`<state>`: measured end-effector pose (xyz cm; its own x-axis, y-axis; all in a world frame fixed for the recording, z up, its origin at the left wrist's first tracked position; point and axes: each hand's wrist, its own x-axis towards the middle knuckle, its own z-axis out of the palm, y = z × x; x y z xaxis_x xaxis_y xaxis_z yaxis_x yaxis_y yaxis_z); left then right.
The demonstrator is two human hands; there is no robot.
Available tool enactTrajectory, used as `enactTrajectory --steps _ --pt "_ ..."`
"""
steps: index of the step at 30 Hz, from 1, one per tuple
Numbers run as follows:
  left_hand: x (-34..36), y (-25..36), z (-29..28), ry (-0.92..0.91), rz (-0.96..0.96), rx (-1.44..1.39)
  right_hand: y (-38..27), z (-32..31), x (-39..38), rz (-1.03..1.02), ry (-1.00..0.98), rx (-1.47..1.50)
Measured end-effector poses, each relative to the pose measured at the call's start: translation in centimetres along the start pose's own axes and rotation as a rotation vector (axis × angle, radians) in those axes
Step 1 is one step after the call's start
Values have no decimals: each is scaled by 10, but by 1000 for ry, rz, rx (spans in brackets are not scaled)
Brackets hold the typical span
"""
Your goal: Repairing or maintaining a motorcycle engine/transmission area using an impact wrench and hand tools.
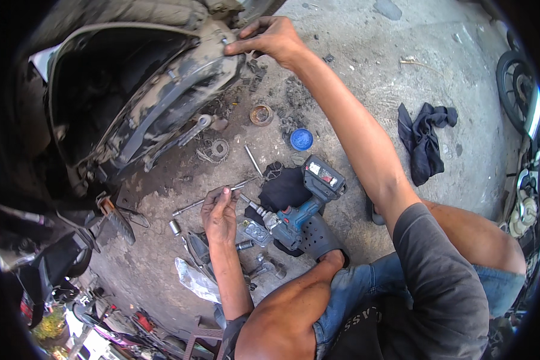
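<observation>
Head view: right hand (pixel 274 42), fingers parted, is touching casing (pixel 193 79) beside seemingly unfinished bolt (pixel 225 41); left hand (pixel 219 213) is curling, hold unclear.

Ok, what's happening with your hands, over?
Right hand at end of dusty black engine casing. Left hand by long thin silver bar, grip unclear. Blue cordless driver close, seemingly not blocking.

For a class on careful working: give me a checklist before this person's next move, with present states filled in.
1. Right hand touching the dusty casing: ok.
2. Whether the left hand holds a part: cannot tell.
3. Power driver out of both hands: ok, by the grey clog.
4. Tools gathered: not ok; a socket and a metal rod lie apart.
5. Crumpled dark cloth apart from the casing: ok.
</observation>
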<state>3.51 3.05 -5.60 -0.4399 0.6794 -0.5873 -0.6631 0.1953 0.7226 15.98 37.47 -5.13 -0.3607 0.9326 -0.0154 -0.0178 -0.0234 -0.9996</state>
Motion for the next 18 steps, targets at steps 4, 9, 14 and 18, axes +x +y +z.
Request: enactTrajectory --steps 4,9,14,18 --pt "21 -7 18 32 62 24 -4 18 -34 46 119 -71" --pt "38 -14 106 134 605 410 -12 -3 -141 501 56 287" --pt "58 -20 126 -163 1344 1053 21 21 -166 362 24 423" --pt "62 -13 114 -96 1329 1139 31 45 -144 480 -49 787"
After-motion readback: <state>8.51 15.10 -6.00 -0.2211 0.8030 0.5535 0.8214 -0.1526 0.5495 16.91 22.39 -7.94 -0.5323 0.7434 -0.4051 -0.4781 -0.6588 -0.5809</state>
